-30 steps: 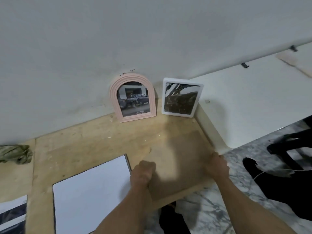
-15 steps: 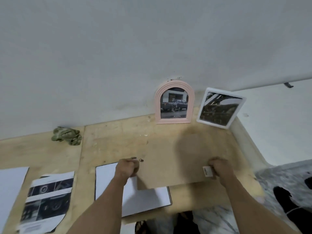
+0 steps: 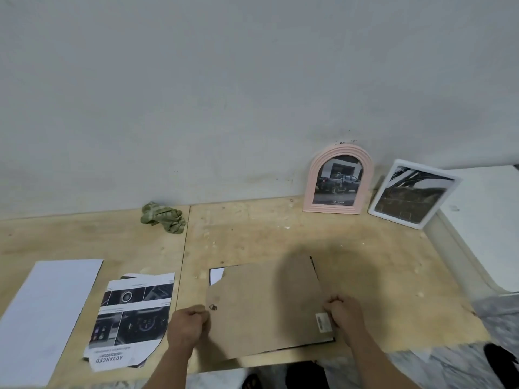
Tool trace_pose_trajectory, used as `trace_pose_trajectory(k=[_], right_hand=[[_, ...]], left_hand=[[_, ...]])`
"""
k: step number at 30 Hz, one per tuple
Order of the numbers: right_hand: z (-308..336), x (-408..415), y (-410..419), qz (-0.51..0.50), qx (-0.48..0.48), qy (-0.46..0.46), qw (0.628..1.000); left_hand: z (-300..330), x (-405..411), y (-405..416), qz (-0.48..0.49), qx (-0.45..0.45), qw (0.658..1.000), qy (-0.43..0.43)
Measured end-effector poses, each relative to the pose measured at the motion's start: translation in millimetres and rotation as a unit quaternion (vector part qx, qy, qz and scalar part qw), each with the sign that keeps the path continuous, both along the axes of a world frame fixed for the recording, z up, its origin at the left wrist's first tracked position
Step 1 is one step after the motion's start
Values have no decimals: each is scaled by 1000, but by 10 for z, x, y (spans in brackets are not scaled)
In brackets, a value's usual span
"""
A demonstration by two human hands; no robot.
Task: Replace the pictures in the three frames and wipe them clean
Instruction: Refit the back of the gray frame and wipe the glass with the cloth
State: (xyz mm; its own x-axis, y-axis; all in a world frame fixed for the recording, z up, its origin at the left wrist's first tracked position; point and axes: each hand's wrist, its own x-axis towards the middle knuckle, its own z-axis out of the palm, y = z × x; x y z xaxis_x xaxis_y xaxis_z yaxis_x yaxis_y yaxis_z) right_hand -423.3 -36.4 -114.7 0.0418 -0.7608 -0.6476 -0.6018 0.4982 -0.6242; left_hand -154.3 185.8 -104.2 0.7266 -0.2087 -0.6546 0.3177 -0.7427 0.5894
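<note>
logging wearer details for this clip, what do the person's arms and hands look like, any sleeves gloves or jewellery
Both forearms are bare as far as the picture shows: no sleeves reach into view. The left hand and right hand wear no gloves. No watch, bracelet or ring is visible, though the fingers are partly hidden, so a ring cannot be ruled out.

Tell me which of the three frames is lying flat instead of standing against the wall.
The black frame under the brown backing board, held by both hands. The pink arched frame and white frame stand leaning on the wall.
</note>
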Motion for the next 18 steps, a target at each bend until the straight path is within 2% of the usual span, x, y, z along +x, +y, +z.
trace_pose_trajectory(k=[2,10,18], right_hand=[[-2,9,1,12,-8,14,1000],[-36,-22,49,30,-29,68,997],[-31,53,100,44,-32,47,997]], left_hand=[[-199,51,51,-2,8,1000,2],[58,-143,-48,24,-7,1000,-15],[-6,-218,-85,12,1,1000,-22]])
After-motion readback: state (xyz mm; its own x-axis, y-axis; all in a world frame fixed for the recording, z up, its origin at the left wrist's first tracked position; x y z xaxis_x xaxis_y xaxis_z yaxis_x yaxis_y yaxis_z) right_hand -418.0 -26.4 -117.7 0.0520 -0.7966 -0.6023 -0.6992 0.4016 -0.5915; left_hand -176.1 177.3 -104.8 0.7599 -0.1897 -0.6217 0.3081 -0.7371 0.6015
